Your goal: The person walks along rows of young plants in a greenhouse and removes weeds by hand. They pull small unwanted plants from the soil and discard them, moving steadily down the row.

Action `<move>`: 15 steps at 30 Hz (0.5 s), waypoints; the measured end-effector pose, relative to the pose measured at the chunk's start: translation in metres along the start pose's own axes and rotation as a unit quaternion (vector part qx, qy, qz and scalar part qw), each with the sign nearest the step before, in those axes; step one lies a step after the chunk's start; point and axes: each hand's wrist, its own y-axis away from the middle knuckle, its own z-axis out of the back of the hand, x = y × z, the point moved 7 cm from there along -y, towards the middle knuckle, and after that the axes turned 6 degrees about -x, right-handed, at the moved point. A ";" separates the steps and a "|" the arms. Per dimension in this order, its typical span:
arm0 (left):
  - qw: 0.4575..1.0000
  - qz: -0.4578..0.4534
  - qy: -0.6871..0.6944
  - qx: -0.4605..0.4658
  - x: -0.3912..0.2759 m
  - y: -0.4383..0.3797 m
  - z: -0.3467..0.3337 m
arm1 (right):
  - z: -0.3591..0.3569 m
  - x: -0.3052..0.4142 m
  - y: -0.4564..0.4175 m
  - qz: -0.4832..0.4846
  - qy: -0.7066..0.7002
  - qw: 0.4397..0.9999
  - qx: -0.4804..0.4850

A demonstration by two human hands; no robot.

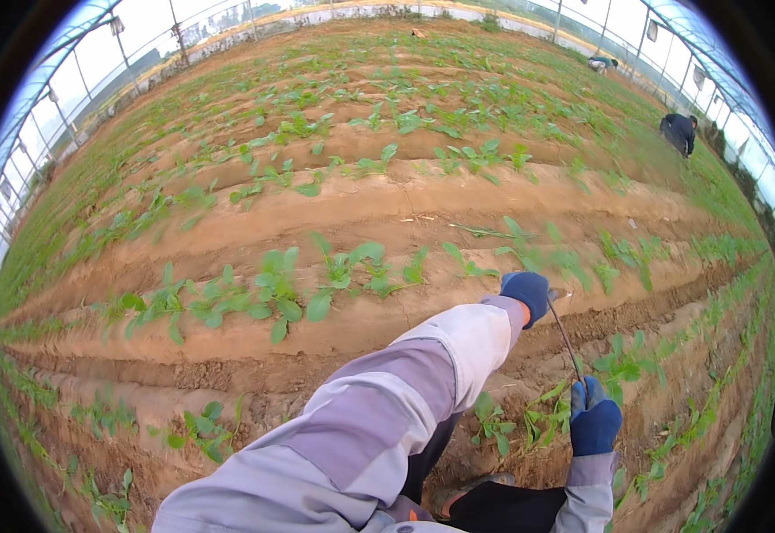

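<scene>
My left hand (pixel 527 296), in a blue glove, reaches across to the raised soil bed (pixel 414 316), beside a gap in the leafy seedlings. Its fingers are turned away, so whether they grip anything is hidden. Right at that hand lies the small metal head of a hand tool (pixel 565 338), close to the soil. The tool's thin dark shaft slants down to my right hand (pixel 595 416), also blue-gloved, which is closed around its lower end. Green seedlings (pixel 564 261) with broad leaves stand just beyond the tool head, slightly blurred.
Ridges of seedlings (pixel 374 163) run across, with furrows (pixel 241 376) between. More seedlings (pixel 493 423) grow close to my shoe (pixel 474 490). Two people, one in dark clothing (pixel 679 133) and another farther back (pixel 602 63), bend over the rows. Greenhouse framing (pixel 121 50) encloses the field.
</scene>
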 end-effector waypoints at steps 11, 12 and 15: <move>1.000 -0.019 -0.007 -0.010 0.009 -0.008 -0.025 | 0.003 0.001 0.001 -0.004 -0.009 1.000 0.002; 1.000 -0.016 -0.001 -0.011 0.010 -0.007 -0.025 | 0.003 0.001 0.001 -0.005 -0.010 1.000 0.001; 0.993 -0.019 0.098 -0.060 0.011 0.002 -0.017 | 0.004 0.000 0.000 -0.015 -0.029 0.999 -0.003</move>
